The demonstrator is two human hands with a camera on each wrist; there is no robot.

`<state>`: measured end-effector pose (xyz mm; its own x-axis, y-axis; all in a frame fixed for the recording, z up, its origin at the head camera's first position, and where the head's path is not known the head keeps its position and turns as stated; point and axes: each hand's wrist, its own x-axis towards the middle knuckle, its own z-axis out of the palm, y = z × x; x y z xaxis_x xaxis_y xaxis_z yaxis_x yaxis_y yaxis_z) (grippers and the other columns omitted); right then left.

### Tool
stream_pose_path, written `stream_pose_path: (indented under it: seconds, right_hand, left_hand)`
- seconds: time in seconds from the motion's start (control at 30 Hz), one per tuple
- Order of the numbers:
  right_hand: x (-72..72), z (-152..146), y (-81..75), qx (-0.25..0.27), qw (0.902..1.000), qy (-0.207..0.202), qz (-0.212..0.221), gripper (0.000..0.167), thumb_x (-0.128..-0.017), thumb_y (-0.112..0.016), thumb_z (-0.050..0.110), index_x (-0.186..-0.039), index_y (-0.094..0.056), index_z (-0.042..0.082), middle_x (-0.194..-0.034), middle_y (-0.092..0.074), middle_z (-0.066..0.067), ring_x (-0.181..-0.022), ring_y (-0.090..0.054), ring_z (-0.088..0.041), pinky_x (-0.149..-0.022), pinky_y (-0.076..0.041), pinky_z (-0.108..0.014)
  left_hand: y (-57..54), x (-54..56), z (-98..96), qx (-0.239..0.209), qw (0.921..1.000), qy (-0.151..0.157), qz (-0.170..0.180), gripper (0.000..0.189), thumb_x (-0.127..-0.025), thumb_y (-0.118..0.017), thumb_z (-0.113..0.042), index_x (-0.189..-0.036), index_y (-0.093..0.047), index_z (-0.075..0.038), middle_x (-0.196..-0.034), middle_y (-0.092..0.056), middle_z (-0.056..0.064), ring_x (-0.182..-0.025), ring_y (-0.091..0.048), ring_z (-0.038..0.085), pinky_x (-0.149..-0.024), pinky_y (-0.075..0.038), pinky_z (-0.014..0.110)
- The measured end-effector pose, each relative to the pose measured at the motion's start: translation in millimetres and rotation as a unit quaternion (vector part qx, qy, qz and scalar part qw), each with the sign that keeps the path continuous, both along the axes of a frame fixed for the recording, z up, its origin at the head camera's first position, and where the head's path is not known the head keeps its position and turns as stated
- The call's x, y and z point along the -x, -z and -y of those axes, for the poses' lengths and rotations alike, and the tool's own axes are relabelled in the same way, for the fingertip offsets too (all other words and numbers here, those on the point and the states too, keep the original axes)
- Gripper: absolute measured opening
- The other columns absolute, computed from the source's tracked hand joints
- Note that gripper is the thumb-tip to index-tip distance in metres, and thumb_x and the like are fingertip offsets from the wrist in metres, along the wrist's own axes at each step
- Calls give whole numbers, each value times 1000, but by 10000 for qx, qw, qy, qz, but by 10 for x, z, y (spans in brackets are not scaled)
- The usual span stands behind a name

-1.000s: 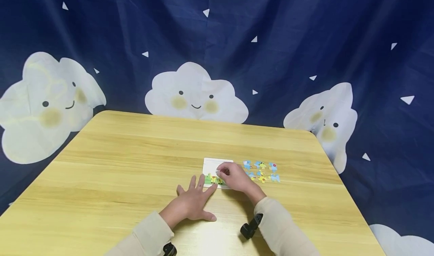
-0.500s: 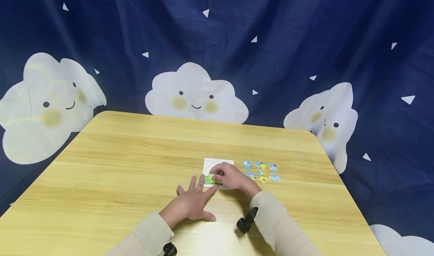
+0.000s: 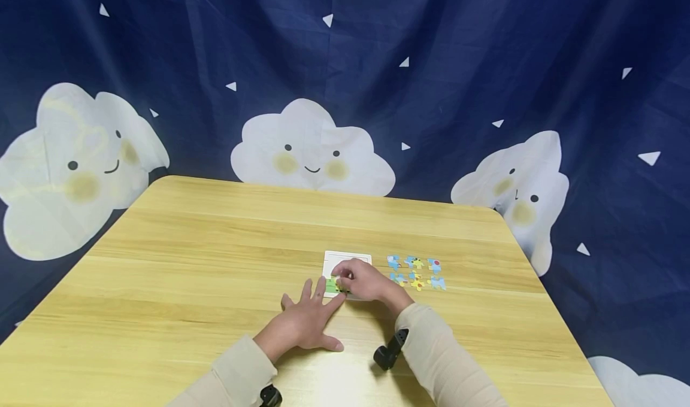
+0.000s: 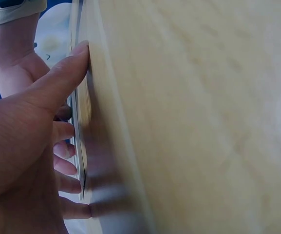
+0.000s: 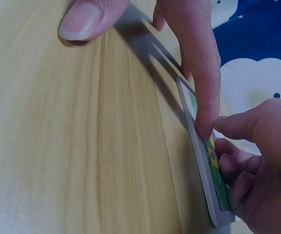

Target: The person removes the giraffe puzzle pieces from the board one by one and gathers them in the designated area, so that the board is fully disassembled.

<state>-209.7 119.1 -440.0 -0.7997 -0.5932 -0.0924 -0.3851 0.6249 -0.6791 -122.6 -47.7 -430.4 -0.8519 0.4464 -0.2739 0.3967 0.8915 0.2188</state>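
Note:
A small white puzzle board lies on the wooden table, its near strip printed in green and yellow. With fingers spread, my left hand rests at the board's near left edge. In the right wrist view its index finger presses on the board's edge, close to my right thumb. My right hand hovers low over the board and pinches a small puzzle piece between thumb and index finger. That piece is mostly hidden by the fingers. The printed strip also shows in the right wrist view, under my right hand's curled fingers.
Several loose blue and yellow puzzle pieces lie in two rows right of the board. The light wooden table reaches back to a dark blue curtain with white clouds. A black wrist camera sits below my right sleeve.
My right hand has moved slightly left over the board with the pinched piece, mostly in the first half second. My left hand and the loose pieces have stayed put.

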Motion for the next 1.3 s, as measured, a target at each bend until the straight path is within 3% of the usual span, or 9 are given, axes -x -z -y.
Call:
stream_pose_path:
  seconds: [0.8, 0.97, 1.3]
  right_hand:
    - [-44, 1, 43, 759, 9964, 298, 234, 10, -92, -55, 3, -102, -57, 4, -86, -60, -3, -75, -55, -12, -71, -46, -27]
    - [-72, -6, 40, 949, 9952, 235, 60, 12, -90, -54, 1, -102, -55, 1, -82, -59, -2, -73, -55, -9, -70, -46, -25]
    - [-91, 28, 89, 801, 9921, 966, 46, 11, -88, -61, 8, -98, -60, 6, -74, -59, 1, -68, -53, -10, -66, -45, -25]
  left_hand:
    - [-24, 1, -6, -1, 10000, -12, 84, 95, -70, -61, -73, -148, -30, -29, -155, -16, 22, -138, -19, 48, -86, -27, 78]
    - [-20, 4, -8, 10, 10000, -18, 87, 95, -70, -61, -73, -148, -31, -29, -155, -16, 21, -138, -19, 47, -86, -27, 78]
    - [-10, 8, -10, -15, 10000, -26, 61, 95, -70, -61, -73, -148, -30, -29, -155, -17, 22, -138, -19, 48, -86, -26, 78]
